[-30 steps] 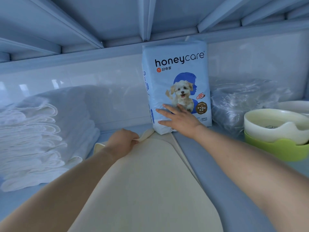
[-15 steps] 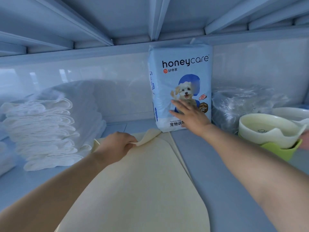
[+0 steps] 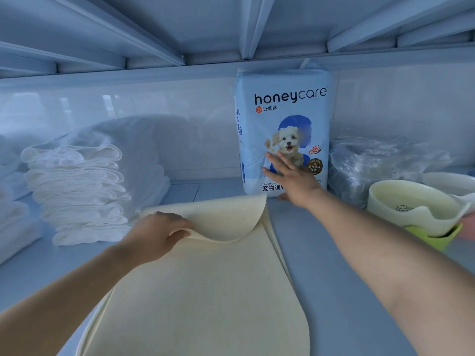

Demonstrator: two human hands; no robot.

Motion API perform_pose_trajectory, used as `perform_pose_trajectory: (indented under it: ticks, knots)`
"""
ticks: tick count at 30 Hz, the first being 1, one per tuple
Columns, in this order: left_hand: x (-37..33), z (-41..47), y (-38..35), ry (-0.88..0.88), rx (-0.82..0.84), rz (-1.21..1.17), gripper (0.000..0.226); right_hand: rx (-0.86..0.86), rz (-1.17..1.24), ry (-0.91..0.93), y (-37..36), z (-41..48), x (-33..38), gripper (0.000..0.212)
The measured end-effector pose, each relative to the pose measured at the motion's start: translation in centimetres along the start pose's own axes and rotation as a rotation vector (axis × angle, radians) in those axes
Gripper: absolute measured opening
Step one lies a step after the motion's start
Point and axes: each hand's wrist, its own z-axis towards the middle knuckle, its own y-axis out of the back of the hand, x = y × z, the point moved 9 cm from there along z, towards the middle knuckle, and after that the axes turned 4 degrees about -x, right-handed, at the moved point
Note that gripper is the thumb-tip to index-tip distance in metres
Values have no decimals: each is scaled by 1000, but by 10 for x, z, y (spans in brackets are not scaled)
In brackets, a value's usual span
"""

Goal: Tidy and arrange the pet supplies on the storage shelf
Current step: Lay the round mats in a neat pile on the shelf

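1. My left hand [image 3: 159, 235] grasps the far edge of the mat [image 3: 205, 291], curling that edge up off the shelf [image 3: 334, 278].
2. My right hand [image 3: 295, 181] is released, fingers straight, pressing flat on the front of the pack [image 3: 282, 111].
3. The pack stands upright at the shelf's back, just beyond the mat.
4. White pads [image 3: 77, 191] are stacked at left; nested bowls [image 3: 406, 201] sit at right.

Shelf [image 3: 321, 253] bears folded pads [image 3: 77, 191], cream mat [image 3: 205, 291], honeycare pack [image 3: 282, 119], bowls [image 3: 411, 209].
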Motion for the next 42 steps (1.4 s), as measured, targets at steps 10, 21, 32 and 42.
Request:
perform_pose_trajectory:
  ticks: [10,21,32,42]
  knots:
    - [-7,-32,9,69,-72,-162,11,-164,465,-63,14,-35,28,64]
    - [-17,-53,48,211,-261,-190,11,-161,541,132,50,-88,88,55]
    - [-80,-120,70,267,-170,-195,11,-65,713,196,79,-155,132,38]
    - [-116,-181,76,347,-116,-154,15,13,829,206,92,-212,147,30]
